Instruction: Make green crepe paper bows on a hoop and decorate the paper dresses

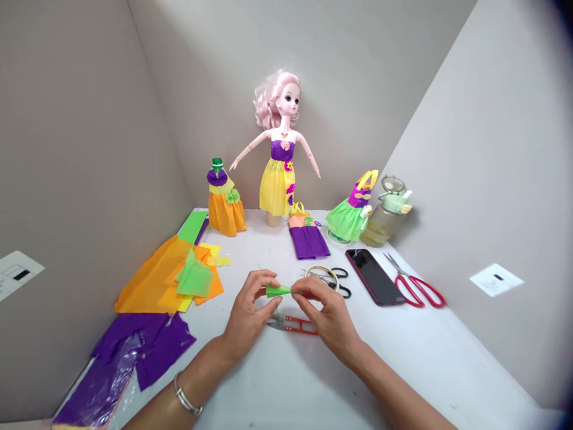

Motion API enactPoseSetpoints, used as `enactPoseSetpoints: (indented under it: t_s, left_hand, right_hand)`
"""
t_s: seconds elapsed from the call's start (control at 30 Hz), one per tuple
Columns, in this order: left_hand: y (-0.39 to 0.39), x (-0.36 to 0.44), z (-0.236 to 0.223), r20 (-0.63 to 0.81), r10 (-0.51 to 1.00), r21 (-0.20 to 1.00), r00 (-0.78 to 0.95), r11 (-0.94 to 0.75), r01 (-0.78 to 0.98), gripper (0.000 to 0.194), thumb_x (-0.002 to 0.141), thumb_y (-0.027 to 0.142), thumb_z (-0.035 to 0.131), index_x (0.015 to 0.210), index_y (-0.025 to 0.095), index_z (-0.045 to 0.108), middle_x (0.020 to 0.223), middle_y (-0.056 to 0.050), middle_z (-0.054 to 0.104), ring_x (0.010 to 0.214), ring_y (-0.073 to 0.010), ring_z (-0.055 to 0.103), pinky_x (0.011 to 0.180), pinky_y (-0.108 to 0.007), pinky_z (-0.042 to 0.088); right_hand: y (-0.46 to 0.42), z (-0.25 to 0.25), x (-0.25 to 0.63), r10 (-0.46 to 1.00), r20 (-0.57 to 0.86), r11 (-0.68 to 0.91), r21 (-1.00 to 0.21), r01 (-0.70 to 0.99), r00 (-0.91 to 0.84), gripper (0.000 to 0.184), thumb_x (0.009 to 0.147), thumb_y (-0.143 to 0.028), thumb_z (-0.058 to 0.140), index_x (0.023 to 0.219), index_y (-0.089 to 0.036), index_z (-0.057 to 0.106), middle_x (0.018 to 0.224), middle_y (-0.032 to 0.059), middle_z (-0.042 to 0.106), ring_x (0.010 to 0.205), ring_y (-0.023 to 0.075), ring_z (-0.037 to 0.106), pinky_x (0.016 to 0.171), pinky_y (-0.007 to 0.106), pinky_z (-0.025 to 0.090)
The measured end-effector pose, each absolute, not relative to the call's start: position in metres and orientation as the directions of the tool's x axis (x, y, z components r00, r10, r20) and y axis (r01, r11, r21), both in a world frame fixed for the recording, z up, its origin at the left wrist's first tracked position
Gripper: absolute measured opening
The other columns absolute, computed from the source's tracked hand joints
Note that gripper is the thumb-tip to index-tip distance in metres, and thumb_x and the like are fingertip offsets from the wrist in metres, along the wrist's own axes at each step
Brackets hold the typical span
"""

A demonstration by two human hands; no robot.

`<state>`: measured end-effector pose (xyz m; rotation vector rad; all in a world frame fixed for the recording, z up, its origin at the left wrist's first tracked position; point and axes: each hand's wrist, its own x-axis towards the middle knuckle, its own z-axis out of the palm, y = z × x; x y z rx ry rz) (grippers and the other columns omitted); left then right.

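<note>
A small piece of bright green crepe paper (278, 291), gathered into a narrow fan shape, is held above the table between my two hands. My right hand (330, 313) pinches its narrower right end between thumb and fingertips. My left hand (250, 307) curls round the wider left end, with the thumb below and the fingers above and behind; the exact contact there is partly hidden. Under the hands lie thread snips with red handles (301, 325), partly covered by my right hand. Just beyond it are a roll of tape (321, 268) and black-handled scissors (344, 291).
Orange crepe paper (152, 275), green pieces (196, 276) and purple paper (165, 346) lie left. A doll (283, 149) stands at the back, among small paper dresses (227, 212). A phone (375, 278), red scissors (418, 289) and a jar (385, 221) are right.
</note>
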<state>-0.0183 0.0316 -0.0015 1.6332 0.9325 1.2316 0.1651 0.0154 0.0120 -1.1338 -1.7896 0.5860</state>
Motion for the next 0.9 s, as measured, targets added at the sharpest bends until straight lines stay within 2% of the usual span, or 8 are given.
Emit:
enactPoseSetpoints:
  t_s: [0.17, 0.3, 0.43, 0.57, 0.67, 0.9]
  left_hand:
    - [0.0309, -0.0179, -0.0007, 0.321, 0.917, 0.933, 0.237, -0.349, 0.086, 0.007, 0.085, 0.017, 0.058, 0.086, 0.022, 0.063, 0.11, -0.007, 0.055, 0.11, -0.021, 0.052, 0.091, -0.03, 0.046]
    - [0.0297, -0.017, -0.0013, 0.327, 0.915, 0.933, 0.236, -0.353, 0.076, 0.007, 0.085, 0.018, 0.059, 0.085, 0.022, 0.065, 0.109, -0.008, 0.056, 0.108, -0.0212, 0.053, 0.089, -0.03, 0.046]
    - [0.029, -0.0161, -0.0022, 0.335, 0.91, 0.93, 0.245, -0.361, 0.068, 0.007, 0.085, 0.019, 0.059, 0.086, 0.022, 0.065, 0.109, -0.008, 0.055, 0.109, -0.0214, 0.053, 0.089, -0.03, 0.047]
    - [0.0291, -0.0155, -0.0028, 0.331, 0.915, 0.936, 0.229, -0.35, 0.045, 0.011, 0.083, 0.018, 0.062, 0.093, 0.023, 0.063, 0.112, -0.007, 0.054, 0.113, -0.0217, 0.051, 0.092, -0.031, 0.046]
    - [0.0296, -0.0158, -0.0029, 0.312, 0.916, 0.941, 0.254, -0.334, 0.05, 0.006, 0.084, 0.019, 0.06, 0.089, 0.022, 0.062, 0.113, -0.007, 0.054, 0.114, -0.0218, 0.05, 0.091, -0.031, 0.046]
    - [0.0316, -0.0152, -0.0016, 0.288, 0.911, 0.951, 0.295, -0.309, 0.024, 0.003, 0.085, 0.023, 0.06, 0.084, 0.021, 0.062, 0.1, -0.006, 0.059, 0.101, -0.0206, 0.055, 0.088, -0.029, 0.045]
  right_hand:
    - [0.0149, 0.0145, 0.1646, 0.872, 0.454, 0.485, -0.758, 0.436, -0.181, 0.01, 0.091, -0.022, 0.054, 0.089, -0.021, 0.064, 0.087, 0.0061, 0.064, 0.081, 0.0187, 0.059, 0.071, 0.033, 0.051]
    - [0.0158, 0.0132, 0.1645, 0.897, 0.386, 0.441, -0.814, 0.378, -0.214, 0.008, 0.088, -0.021, 0.058, 0.093, -0.021, 0.065, 0.093, 0.0062, 0.063, 0.085, 0.0182, 0.06, 0.074, 0.032, 0.051]
    - [0.016, 0.0127, 0.1653, 0.901, 0.381, 0.432, -0.834, 0.343, -0.208, 0.005, 0.088, -0.019, 0.058, 0.088, -0.021, 0.063, 0.092, 0.0054, 0.063, 0.086, 0.0177, 0.06, 0.074, 0.03, 0.051]
    - [0.016, 0.0123, 0.1663, 0.882, 0.424, 0.472, -0.802, 0.367, -0.207, 0.007, 0.088, -0.016, 0.058, 0.086, -0.021, 0.063, 0.091, 0.0053, 0.063, 0.087, 0.0183, 0.06, 0.078, 0.032, 0.049]
    - [0.0162, 0.0122, 0.1664, 0.871, 0.445, 0.492, -0.778, 0.39, -0.21, 0.008, 0.089, -0.016, 0.057, 0.086, -0.021, 0.064, 0.09, 0.0054, 0.064, 0.089, 0.0193, 0.06, 0.08, 0.034, 0.049]
    - [0.016, 0.014, 0.1657, 0.885, 0.426, 0.465, -0.782, 0.415, -0.189, 0.007, 0.088, -0.018, 0.058, 0.088, -0.021, 0.065, 0.089, 0.0053, 0.066, 0.083, 0.0188, 0.061, 0.074, 0.033, 0.049]
